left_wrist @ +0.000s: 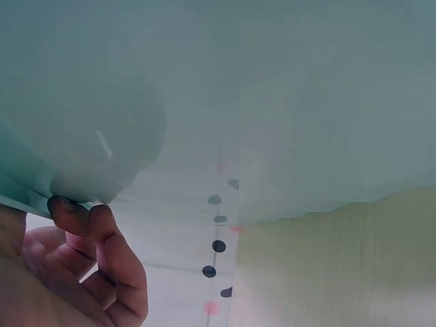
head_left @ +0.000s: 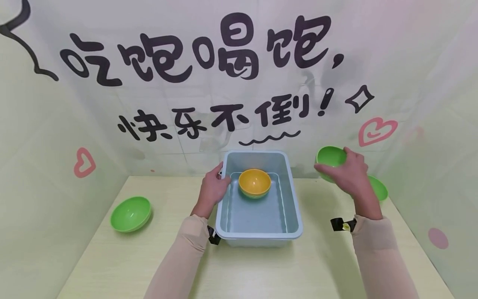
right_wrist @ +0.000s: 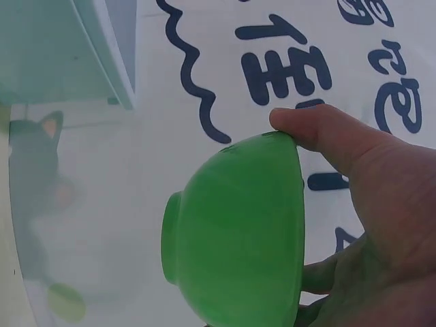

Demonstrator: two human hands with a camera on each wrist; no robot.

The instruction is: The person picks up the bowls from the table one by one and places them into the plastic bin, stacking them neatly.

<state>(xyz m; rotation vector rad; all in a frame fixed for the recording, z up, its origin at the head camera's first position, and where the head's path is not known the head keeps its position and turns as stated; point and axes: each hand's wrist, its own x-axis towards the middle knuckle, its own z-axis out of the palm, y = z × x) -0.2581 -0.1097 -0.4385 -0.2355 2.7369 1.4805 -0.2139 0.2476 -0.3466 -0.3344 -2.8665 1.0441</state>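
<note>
My left hand (head_left: 215, 187) grips the left rim of a light blue plastic basin (head_left: 257, 236), thumb on the inner side and fingers curled under the edge in the left wrist view. Inside the basin, toward its far end, sits a yellow bowl (head_left: 255, 181) with a greenish tint along its lower side. To the right of the basin, my right hand (head_left: 351, 172) holds a small green bowl (right_wrist: 238, 231) by its rim, raised above the table. The right wrist view shows the thumb on one side of that rim and fingers on the other.
A green bowl (head_left: 130, 214) stands on the table (head_left: 157, 265) at the left. Another green bowl (head_left: 378, 189) is at the far right, partly hidden behind my right wrist. A white printed curtain (head_left: 209, 95) with black lettering closes off the back and sides.
</note>
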